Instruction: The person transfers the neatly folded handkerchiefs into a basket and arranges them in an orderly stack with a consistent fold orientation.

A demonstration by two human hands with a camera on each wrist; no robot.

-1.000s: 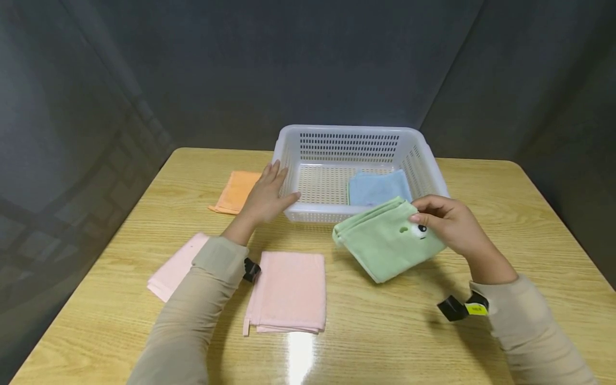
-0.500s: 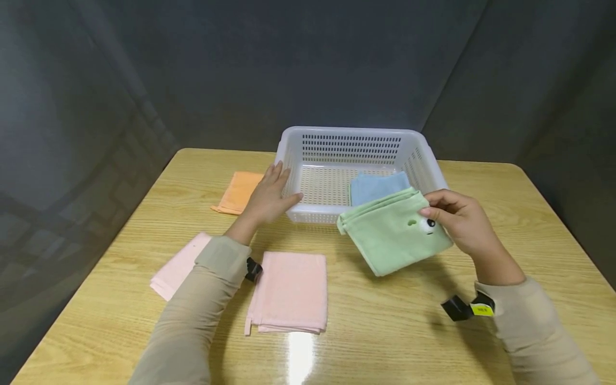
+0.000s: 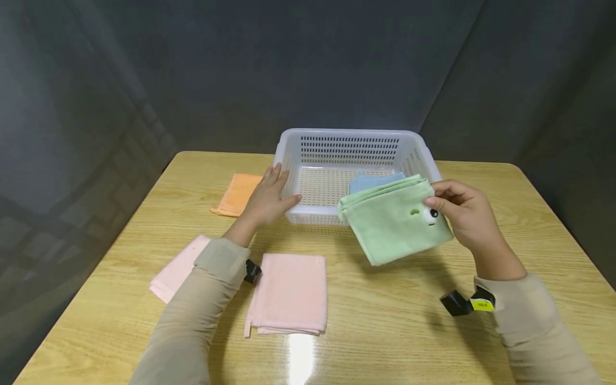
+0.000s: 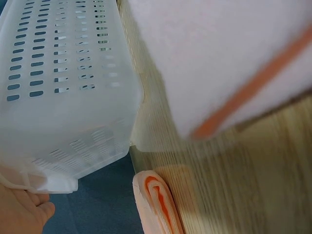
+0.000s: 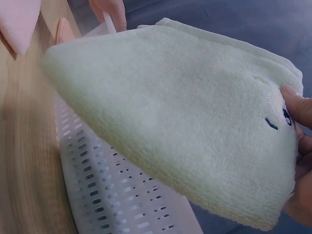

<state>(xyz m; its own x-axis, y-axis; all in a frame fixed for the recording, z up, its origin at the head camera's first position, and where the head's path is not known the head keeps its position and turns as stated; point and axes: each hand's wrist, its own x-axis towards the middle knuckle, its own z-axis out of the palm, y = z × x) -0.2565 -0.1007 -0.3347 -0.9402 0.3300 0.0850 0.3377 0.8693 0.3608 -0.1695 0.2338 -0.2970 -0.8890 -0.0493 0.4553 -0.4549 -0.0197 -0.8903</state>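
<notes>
In the head view my right hand [image 3: 469,219] pinches a folded green towel [image 3: 392,227] by its right end, thumb beside an embroidered eye. The towel hangs tilted over the front right rim of a white plastic basket [image 3: 313,218], apart from the table. Inside the basket lies a folded blue towel [image 3: 370,182], partly hidden behind the green one. My left hand [image 3: 267,198] rests against the basket's left rim with its fingers spread. In the left wrist view only a part of that hand [image 4: 22,212] shows, at the basket's corner.
A folded orange towel [image 3: 238,192] lies left of the basket, partly behind my left hand. One folded pink towel [image 3: 291,294] lies in front on the wooden table [image 3: 385,331]; another pink towel [image 3: 180,267] is partly under my left forearm. Dark curtains stand behind.
The green towel in my right hand has risen and shifted slightly right, covering more of the blue towel from view. My left hand has stayed on the basket.
</notes>
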